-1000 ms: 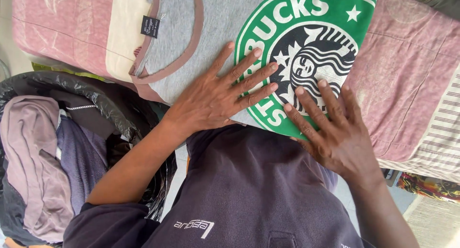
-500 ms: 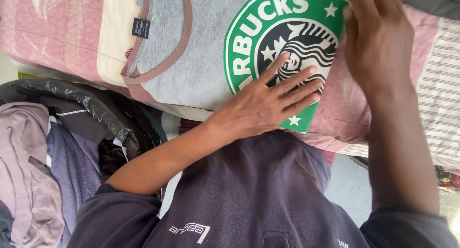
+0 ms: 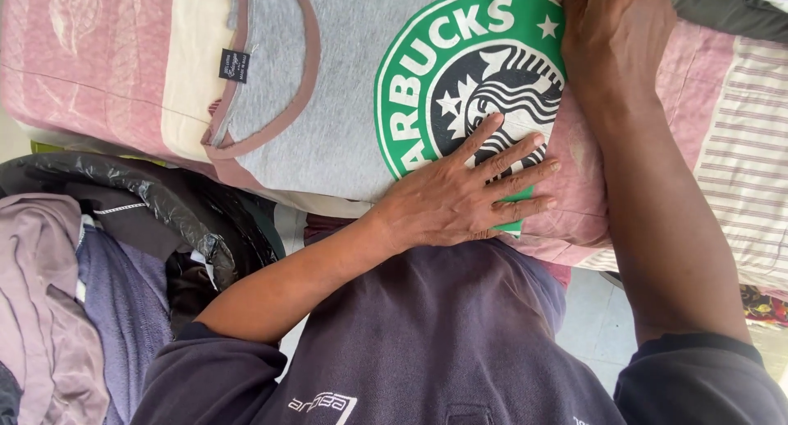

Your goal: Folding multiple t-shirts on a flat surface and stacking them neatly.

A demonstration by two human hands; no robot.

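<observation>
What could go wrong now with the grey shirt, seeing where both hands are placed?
The left hand presses only the near edge of the grey shirt; the right hand grips its far part, so a pull there may wrinkle the round green print. The shirt lies near the edge of the pink cloth and might slide toward the black bag.

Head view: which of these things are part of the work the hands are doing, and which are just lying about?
In hand:
- grey T-shirt with round green print, lying flat
- left hand, fingers spread, pressing on the print
- right hand at the shirt's far edge
- pink bedcover under the shirt

Lying about:
- black plastic bag holding purple clothes
- striped cloth at right
</observation>
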